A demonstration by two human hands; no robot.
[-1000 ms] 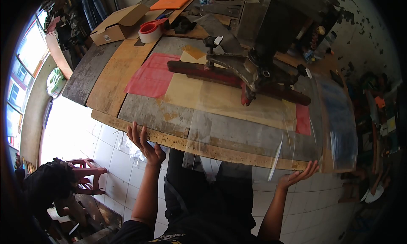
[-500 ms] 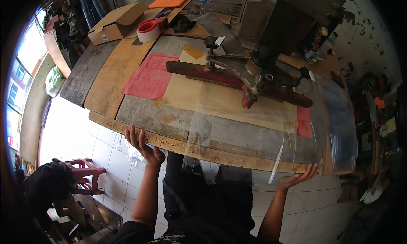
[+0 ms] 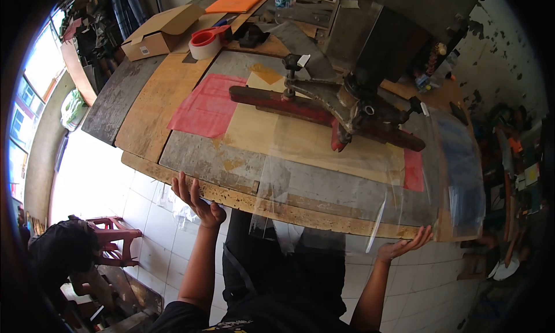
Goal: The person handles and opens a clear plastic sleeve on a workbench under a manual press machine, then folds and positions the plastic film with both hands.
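Observation:
My left hand [image 3: 199,203] rests against the front wooden edge of the table [image 3: 222,195], fingers up and spread. At the right end of that edge my right hand [image 3: 407,246] lies palm up with its fingers stretched out, touching the edge. Neither hand shows anything held. Clear plastic sheet [image 3: 329,185] lies over the tabletop and hangs past the front edge between my hands. Under the machine's long red bar [image 3: 277,103] are a yellow sheet [image 3: 248,128] and a red sheet [image 3: 207,107]. The bar hangs on a dark metal arm [image 3: 376,50].
At the back left stand an open cardboard box [image 3: 159,35], a tape roll [image 3: 203,44] and an orange folder [image 3: 236,2]. A stack of clear plastic bags [image 3: 465,200] lies at the right end. Below left are a red stool [image 3: 118,240] and a black bag [image 3: 63,249].
The view has shifted slightly. Both hands stay at the table edge in nearly the same pose, and the machine bar has not visibly moved.

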